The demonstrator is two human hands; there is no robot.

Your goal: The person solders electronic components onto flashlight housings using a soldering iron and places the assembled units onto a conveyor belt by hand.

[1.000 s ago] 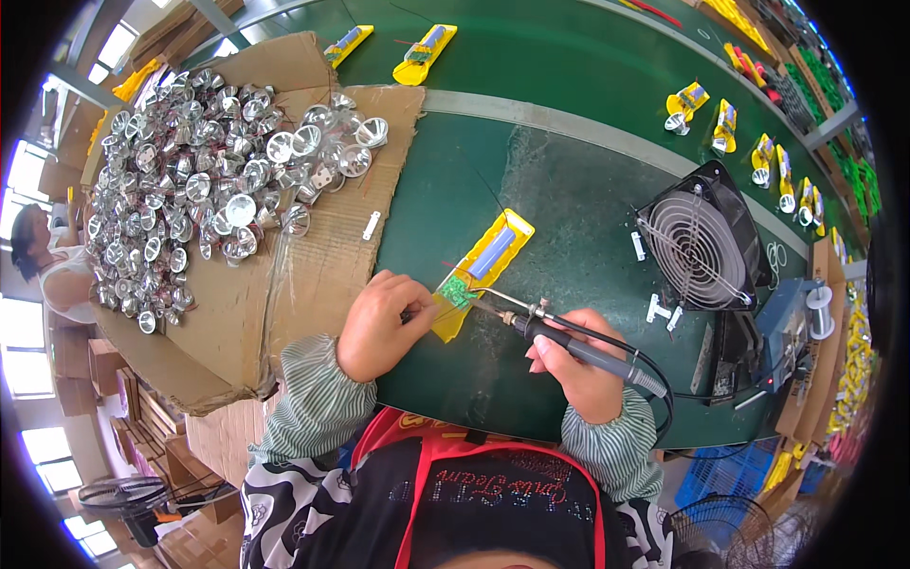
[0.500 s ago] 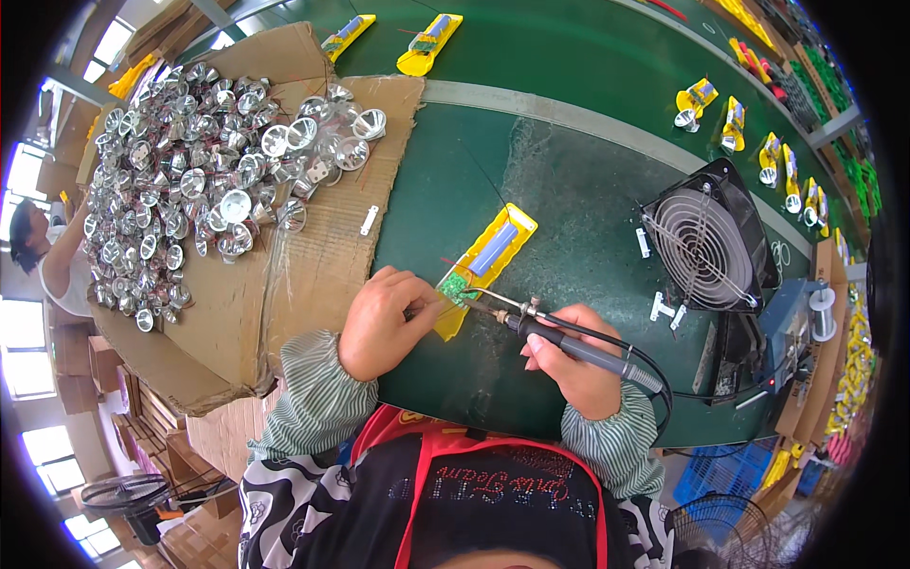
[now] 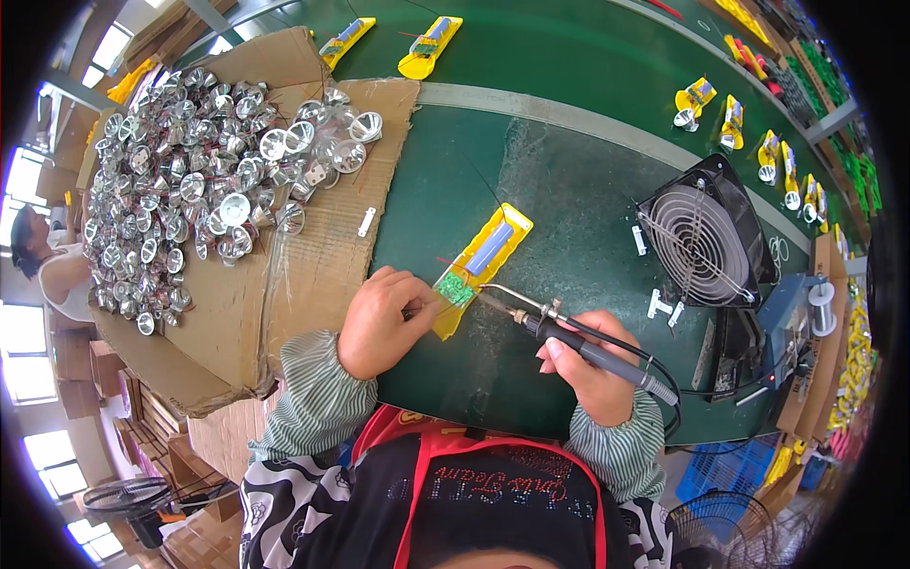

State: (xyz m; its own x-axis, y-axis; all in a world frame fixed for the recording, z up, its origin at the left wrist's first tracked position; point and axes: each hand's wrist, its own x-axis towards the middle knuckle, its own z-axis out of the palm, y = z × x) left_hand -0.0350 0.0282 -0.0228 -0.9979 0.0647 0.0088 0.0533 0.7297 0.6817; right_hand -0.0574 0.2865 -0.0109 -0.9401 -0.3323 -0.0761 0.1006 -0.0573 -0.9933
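A yellow plastic casing (image 3: 506,236) lies slantwise on the green table, with a blue cylindrical battery (image 3: 490,248) and a green circuit board (image 3: 455,289) in it. My left hand (image 3: 384,321) is closed, its thumb and fingers pinched at the casing's left edge beside the board; the fingertips are partly hidden. In my right hand (image 3: 595,372) is a soldering iron (image 3: 592,354) with a thin curved metal tube (image 3: 512,293) fixed alongside. Its tip points at the board from the right, a little apart from it.
Left, a cardboard sheet (image 3: 313,247) bears a heap of silvery reflectors (image 3: 190,185). To the right stand a black fan (image 3: 701,237) and a blue soldering unit (image 3: 794,318) with a solder spool (image 3: 822,308). More yellow casings (image 3: 431,47) lie across the far green surface. Another person (image 3: 57,266) is at far left.
My right hand has drawn the soldering iron right and slightly down, off the circuit board. My left hand and the casing stay almost where they were.
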